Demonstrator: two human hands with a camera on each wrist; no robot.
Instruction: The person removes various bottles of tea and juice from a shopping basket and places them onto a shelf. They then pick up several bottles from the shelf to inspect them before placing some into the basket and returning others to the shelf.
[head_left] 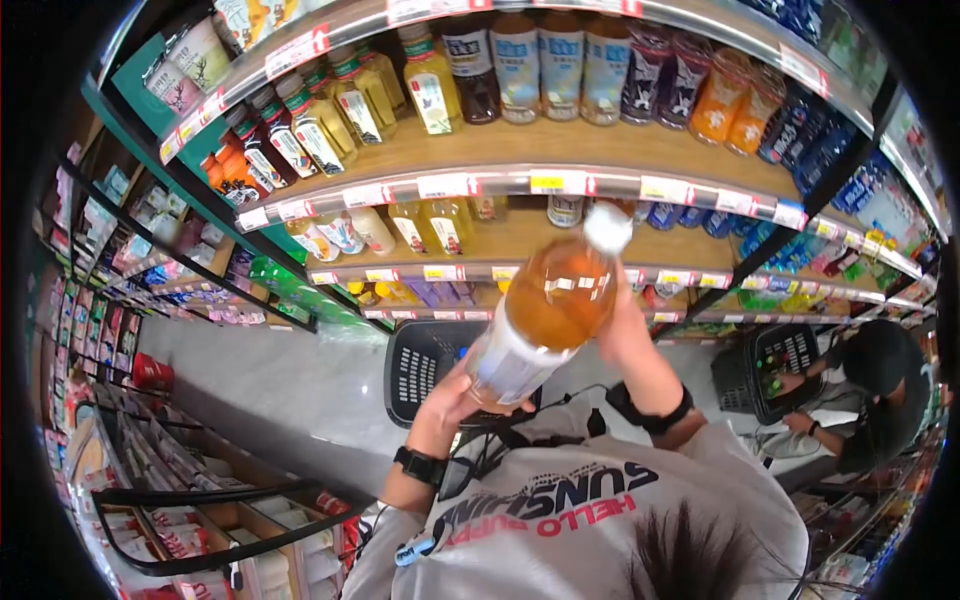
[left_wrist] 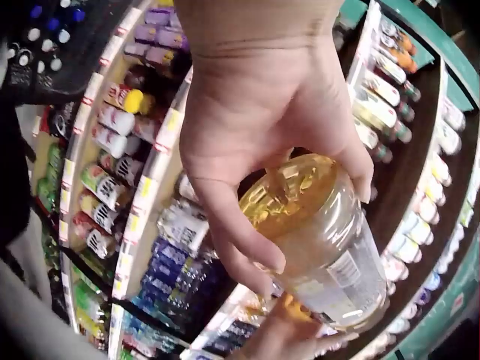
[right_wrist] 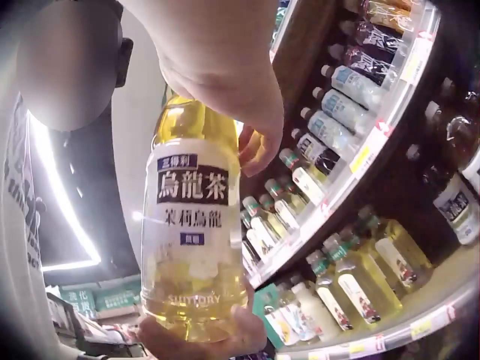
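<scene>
A large bottle of oolong tea (head_left: 545, 305), amber with a white cap (head_left: 607, 230), is held tilted in front of the chest. My left hand (head_left: 447, 402) grips its base, thumb and fingers spread round the bottom edge in the left wrist view. Up at the shoulder, below the cap, my right hand (head_left: 625, 325) holds the far side, its fingers partly hidden behind the bottle. In the right wrist view the pale label (right_wrist: 193, 195) with dark characters faces the camera, and the left fingers (right_wrist: 247, 330) wrap the base.
Curved drink shelves (head_left: 560, 150) with rows of bottles rise ahead. A black shopping basket (head_left: 408, 375) stands on the floor below the bottle. To the right, another person (head_left: 870, 400) crouches by a second basket (head_left: 735, 375). A low goods rack (head_left: 240, 520) is at the left.
</scene>
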